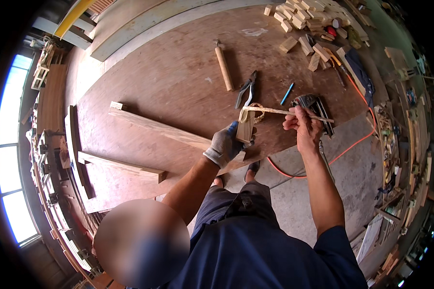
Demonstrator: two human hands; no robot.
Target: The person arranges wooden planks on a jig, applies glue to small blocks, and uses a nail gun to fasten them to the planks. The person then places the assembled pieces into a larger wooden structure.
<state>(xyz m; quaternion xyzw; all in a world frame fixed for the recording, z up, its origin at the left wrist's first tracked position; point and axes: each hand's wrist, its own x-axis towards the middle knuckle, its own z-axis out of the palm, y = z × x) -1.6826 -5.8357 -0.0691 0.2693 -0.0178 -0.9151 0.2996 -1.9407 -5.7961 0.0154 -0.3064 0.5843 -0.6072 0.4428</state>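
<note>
My left hand (pixel 225 144), in a grey and blue work glove, is closed around a short wooden block (pixel 245 131) near the table's front edge. A yellowish smear covers the block's upper end. My bare right hand (pixel 304 126) grips a thin wooden stick (pixel 270 111) between its fingers. The stick lies nearly level, its left tip against the block's smeared end. Just behind the block sits a small round tan-rimmed thing (pixel 259 111), partly covered by the stick; I cannot make out its kind. A black nail gun (pixel 317 107) lies beyond my right hand.
On the brown table (pixel 178 62) lie a hammer (pixel 223 67), pliers (pixel 246 89), a blue pen (pixel 287 94) and a long wooden beam (pixel 159 126). Stacked blocks (pixel 299 14) fill the far right. An orange hose (pixel 359 148) loops over the right edge. A blurred patch hides the lower left.
</note>
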